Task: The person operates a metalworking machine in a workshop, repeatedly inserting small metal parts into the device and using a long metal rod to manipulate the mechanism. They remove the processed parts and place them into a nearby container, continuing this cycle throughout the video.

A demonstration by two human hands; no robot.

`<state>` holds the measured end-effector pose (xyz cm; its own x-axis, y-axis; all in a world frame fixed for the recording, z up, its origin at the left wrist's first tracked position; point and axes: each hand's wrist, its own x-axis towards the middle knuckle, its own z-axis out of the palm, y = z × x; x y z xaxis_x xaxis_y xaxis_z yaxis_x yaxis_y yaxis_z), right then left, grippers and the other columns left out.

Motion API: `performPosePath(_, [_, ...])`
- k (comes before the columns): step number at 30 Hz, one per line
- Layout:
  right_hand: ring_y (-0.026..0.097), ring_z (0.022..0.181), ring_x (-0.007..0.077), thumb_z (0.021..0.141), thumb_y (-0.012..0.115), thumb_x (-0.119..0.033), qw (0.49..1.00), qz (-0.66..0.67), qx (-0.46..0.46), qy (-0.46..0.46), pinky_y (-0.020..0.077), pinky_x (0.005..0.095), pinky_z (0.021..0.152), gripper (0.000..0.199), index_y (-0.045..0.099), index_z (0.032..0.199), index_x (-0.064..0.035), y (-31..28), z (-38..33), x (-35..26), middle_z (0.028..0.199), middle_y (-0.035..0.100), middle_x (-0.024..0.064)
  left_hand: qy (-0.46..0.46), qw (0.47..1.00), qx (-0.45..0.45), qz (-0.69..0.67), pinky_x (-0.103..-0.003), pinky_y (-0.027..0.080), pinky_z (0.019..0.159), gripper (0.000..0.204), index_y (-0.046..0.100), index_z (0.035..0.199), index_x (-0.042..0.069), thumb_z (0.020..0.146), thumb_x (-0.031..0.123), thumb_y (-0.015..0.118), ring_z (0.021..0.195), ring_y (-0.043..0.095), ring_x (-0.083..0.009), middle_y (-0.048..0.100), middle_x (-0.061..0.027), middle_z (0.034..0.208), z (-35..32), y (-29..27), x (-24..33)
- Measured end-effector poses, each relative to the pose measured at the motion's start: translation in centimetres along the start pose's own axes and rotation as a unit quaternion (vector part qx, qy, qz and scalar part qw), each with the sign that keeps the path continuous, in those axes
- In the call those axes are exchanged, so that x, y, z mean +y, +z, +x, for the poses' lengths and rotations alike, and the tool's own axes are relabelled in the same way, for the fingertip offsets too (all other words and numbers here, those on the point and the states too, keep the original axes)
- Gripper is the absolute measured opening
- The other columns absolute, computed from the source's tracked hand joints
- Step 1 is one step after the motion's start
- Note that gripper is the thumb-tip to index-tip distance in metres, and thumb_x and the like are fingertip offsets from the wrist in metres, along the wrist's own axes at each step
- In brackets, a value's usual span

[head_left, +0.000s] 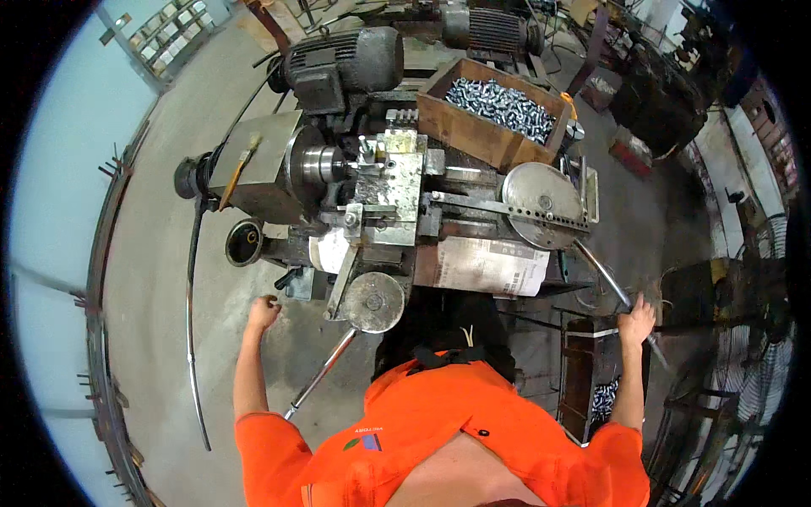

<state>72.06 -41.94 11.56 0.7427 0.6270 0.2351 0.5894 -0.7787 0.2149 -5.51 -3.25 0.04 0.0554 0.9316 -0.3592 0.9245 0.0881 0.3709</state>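
Note:
My right hand (638, 322) is wrapped round a long steel lever (603, 272), which slants up to a round metal disc (542, 203) on the right of a small lathe. A flat bar with a row of holes (507, 209) runs from over this disc to the slide (397, 182). My left hand (264, 313) is curled in the air left of the machine; dark spots show at its fingers, and what it holds, if anything, is too small to name. Nearest to it are a second disc (373, 302) with its own lever (325, 365). The spindle chuck (319, 164) faces the slide.
A wooden box (494, 139) of shiny metal fittings stands behind the slide. On the headstock lies a brush (241, 173); an electric motor (342, 68) sits behind it. Printed paper (481, 264) covers the front. A lower bin (576, 380) with similar parts stands beside my right arm. A long rod (193, 338) hangs at left.

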Motion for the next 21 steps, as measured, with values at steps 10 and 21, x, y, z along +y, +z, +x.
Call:
performPosePath(10, [0.051, 0.100, 0.0362, 0.056, 0.057, -0.011, 0.949, 0.306, 0.017, -0.076, 0.0397, 0.0405, 0.090, 0.049, 0.059, 0.103, 0.0015, -1.1, -5.7, -7.1, 0.105, 0.057, 0.0199, 0.145, 0.947, 0.087, 0.274, -0.044, 0.049, 0.070, 0.044, 0.056, 0.103, 0.005, 0.083, 0.045, 0.053, 0.080, 0.062, -0.0347, 0.063, -0.0178, 0.084, 3.8, 1.2, 5.9])
performPosePath(21, [0.057, 0.086, 0.0317, 0.056, 0.058, -0.007, 0.937, 0.334, 0.035, -0.099, 0.0426, 0.0385, 0.079, 0.024, 0.063, 0.078, -0.0019, -4.6, -5.4, -10.0, 0.087, 0.063, 0.0125, 0.102, 0.954, 0.171, 0.225, -0.046, 0.050, 0.063, 0.041, 0.057, 0.085, 0.003, 0.081, 0.044, 0.054, 0.068, 0.062, -0.0373, 0.063, -0.0185, 0.071, 4.0, 6.2, 5.7])
